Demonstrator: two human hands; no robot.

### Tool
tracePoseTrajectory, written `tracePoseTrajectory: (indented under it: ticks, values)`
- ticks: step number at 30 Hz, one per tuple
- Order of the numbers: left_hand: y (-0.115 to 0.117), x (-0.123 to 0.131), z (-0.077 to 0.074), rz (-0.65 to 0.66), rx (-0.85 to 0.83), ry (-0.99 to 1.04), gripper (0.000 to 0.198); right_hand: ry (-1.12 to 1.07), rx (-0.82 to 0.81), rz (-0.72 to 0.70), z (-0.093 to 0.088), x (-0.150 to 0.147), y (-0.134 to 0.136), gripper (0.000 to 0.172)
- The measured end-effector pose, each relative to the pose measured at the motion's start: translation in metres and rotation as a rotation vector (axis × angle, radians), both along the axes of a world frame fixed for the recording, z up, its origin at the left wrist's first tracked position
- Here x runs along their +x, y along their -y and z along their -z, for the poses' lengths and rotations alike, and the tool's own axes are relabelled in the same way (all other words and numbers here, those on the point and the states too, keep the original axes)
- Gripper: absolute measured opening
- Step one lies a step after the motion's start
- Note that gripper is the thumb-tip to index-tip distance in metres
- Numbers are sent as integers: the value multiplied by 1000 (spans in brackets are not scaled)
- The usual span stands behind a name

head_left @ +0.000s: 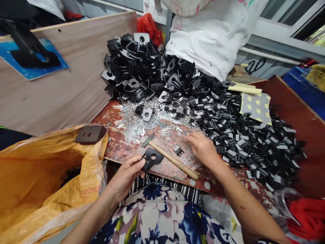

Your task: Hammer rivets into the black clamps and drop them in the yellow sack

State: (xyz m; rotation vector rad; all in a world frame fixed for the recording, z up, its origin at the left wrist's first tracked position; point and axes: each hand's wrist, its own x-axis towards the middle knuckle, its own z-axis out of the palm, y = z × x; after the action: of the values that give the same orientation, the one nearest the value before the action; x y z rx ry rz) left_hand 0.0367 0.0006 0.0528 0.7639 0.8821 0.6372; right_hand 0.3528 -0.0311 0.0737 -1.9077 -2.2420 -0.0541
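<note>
Floral fabric (157,220) is worn nearest. By the left hand (130,168), a black clip (150,163) is pinched above the table (113,151) edge; rightward, a hammer (175,161) is laid. Near metal pins (168,129), the right hand (202,146) is curled; whether anything is held is unclear.
</note>
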Motion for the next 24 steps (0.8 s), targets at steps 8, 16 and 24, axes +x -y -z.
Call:
tracePoseTrajectory:
  ticks: [8,16,24]
  values:
    - [9,-2,3,40,13,33,30,64,-192,-482,7,-10,3,45]
    - [7,-7,1,0,8,34,30,76,-142,-443,24,20,20,63]
    - [10,-7,3,-31,12,6,34,155,-87,-242,21,8,23,28]
